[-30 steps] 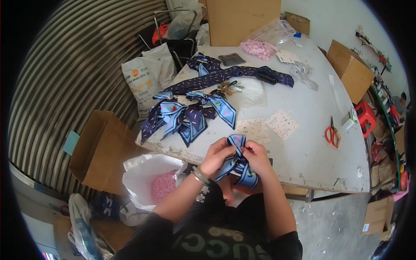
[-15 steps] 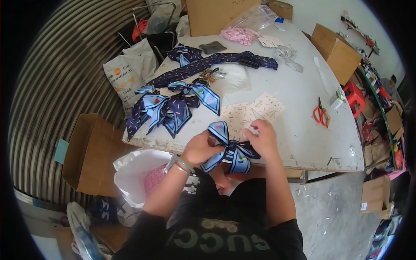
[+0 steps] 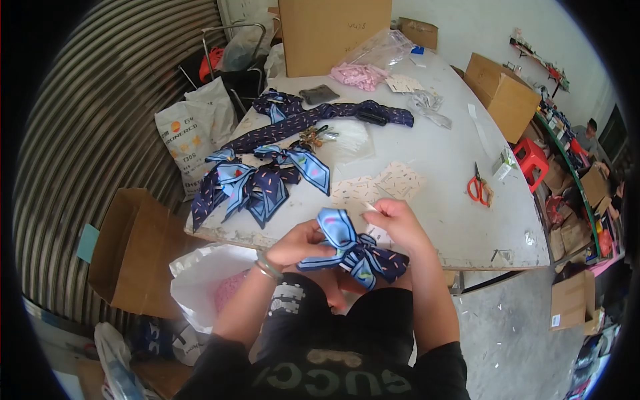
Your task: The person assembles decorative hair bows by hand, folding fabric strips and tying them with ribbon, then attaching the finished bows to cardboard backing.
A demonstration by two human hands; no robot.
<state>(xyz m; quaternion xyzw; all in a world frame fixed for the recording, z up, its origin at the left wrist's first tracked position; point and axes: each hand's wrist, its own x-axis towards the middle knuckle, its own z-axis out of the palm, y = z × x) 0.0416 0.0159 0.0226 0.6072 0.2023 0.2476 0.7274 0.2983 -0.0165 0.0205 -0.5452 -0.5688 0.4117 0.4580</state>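
My left hand (image 3: 298,245) is closed on a blue and navy patterned fabric bow (image 3: 360,257), held over the table's front edge. Its loops and tails spread to the right of my fingers. Just above the bow, my right hand (image 3: 400,225) pinches a white printed card (image 3: 379,235); part of the card is hidden by the bow and the hand. More bows of the same fabric (image 3: 257,190) lie in a pile on the left of the table. Cream printed cards (image 3: 398,181) lie flat beyond my hands.
Orange-handled scissors (image 3: 479,189) lie on the white table (image 3: 453,230) at right. A long navy fabric strip (image 3: 287,127) and a clear plastic bag (image 3: 350,143) are farther back. An open white bag (image 3: 193,280) with pink material stands below the left edge. A person (image 3: 590,139) is at far right.
The bow has turned in my left hand, its loops now fuller and facing up. My right hand has come slightly lower, with the white card beside the bow. The whole view has shifted a little.
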